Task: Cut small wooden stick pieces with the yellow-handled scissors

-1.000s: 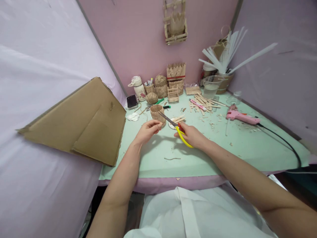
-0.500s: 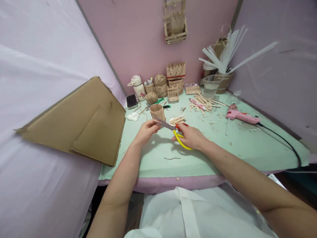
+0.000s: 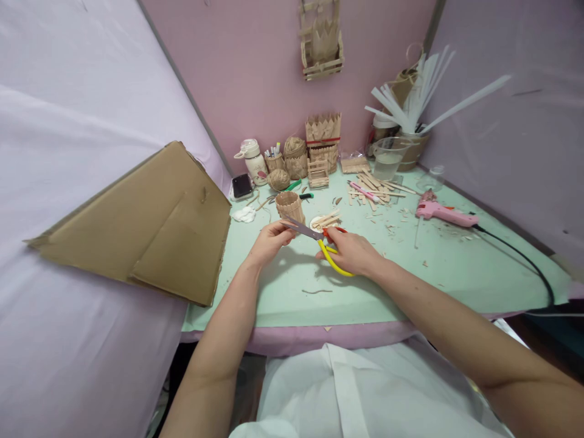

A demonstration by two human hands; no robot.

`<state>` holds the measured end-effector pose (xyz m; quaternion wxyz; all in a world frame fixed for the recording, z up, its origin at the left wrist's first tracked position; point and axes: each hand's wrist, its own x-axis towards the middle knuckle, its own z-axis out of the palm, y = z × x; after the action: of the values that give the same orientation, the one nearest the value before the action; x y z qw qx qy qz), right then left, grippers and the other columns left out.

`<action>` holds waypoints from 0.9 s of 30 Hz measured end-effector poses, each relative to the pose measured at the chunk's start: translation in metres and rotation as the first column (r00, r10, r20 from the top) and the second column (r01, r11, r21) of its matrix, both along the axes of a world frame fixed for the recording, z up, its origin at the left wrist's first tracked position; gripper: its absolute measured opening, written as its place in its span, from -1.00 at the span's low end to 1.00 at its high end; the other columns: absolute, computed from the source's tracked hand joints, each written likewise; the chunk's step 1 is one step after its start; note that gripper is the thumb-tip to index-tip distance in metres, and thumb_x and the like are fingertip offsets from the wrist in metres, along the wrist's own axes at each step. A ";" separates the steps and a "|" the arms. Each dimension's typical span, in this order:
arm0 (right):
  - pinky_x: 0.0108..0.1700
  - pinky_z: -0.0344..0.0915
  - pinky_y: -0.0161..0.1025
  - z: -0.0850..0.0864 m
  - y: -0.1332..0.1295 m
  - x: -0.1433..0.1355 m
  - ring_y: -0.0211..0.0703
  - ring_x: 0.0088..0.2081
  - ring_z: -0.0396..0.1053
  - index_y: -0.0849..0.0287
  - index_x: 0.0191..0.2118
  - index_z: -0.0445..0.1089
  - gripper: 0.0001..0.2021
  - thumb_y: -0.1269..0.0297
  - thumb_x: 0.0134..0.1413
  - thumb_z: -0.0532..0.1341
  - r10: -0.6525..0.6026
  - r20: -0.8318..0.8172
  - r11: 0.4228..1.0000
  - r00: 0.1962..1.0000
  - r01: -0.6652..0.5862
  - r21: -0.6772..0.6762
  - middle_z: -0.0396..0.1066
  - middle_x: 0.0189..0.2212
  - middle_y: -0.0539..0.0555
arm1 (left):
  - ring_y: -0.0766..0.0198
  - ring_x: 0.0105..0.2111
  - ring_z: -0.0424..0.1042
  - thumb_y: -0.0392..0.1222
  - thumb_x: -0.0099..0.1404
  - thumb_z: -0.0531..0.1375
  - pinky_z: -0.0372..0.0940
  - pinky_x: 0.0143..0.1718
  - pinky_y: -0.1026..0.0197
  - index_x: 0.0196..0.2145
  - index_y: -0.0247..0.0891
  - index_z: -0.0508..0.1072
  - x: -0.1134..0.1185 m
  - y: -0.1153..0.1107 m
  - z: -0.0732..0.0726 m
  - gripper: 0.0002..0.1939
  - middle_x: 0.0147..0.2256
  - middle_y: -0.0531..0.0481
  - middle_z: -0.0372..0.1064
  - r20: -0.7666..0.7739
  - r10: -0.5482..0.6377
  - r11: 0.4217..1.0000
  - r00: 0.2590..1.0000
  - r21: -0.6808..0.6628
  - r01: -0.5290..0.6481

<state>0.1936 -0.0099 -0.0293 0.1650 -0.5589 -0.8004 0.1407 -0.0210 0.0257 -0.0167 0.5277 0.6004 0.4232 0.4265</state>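
Observation:
My right hand [image 3: 351, 249] grips a pair of scissors [image 3: 336, 263] with yellow and red handles, the blades pointing left. Its blade tips reach the fingers of my left hand [image 3: 272, 238], which are pinched together. Whatever those fingers hold is too small to make out. Just behind them stands a small round cup [image 3: 290, 205] made of wooden stick pieces. A white lid-like dish [image 3: 314, 225] with cut stick pieces [image 3: 329, 219] lies behind the scissors. On the green tabletop [image 3: 283, 304] nearer me is a thin cord scrap [image 3: 317, 291].
A pink glue gun [image 3: 444, 214] with a black cable lies at right. Loose wooden sticks [image 3: 378, 185], a clear plastic cup [image 3: 387, 159], twine balls [image 3: 278, 179] and a white bottle [image 3: 253, 161] line the back. A large cardboard sheet [image 3: 177, 225] leans at left.

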 end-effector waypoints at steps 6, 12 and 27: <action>-0.48 -0.04 -0.29 -0.001 0.000 0.001 -0.09 -0.38 0.36 0.09 -0.22 0.19 -0.65 -0.09 0.03 0.09 0.012 0.022 1.000 1.000 -0.012 0.004 0.42 -0.33 0.06 | 0.42 -0.49 0.17 -0.22 0.05 0.19 0.05 -0.44 0.31 -0.39 -0.29 0.48 -0.001 0.001 -0.002 -0.85 -0.50 0.07 0.29 -0.024 -0.009 1.000 1.000 0.029 0.010; -0.50 -0.08 -0.29 0.000 0.000 0.001 -0.09 -0.39 0.36 0.09 -0.24 0.20 -0.64 -0.11 0.05 0.06 -0.012 0.063 1.000 0.998 0.012 -0.002 0.42 -0.38 0.06 | 0.40 -0.45 0.20 -0.20 0.05 0.20 0.09 -0.40 0.30 -0.38 -0.31 0.49 0.000 0.002 -0.003 -0.83 -0.47 0.05 0.30 -0.033 -0.006 1.000 0.999 0.027 0.007; -0.48 -0.05 -0.33 -0.003 0.002 0.002 -0.21 -0.48 0.28 0.10 -0.34 0.21 -0.75 0.01 0.06 0.10 0.066 -0.074 0.997 0.995 -0.069 -0.030 0.38 -0.48 0.02 | 0.42 -0.48 0.17 -0.12 0.05 0.25 0.06 -0.43 0.30 -0.41 -0.31 0.47 -0.001 0.000 0.000 -0.81 -0.51 0.06 0.26 0.017 -0.090 0.995 0.996 -0.049 0.091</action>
<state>0.1957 -0.0083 -0.0321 0.1802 -0.5286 -0.8098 0.1796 -0.0221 0.0259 -0.0171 0.5642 0.6027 0.4020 0.3960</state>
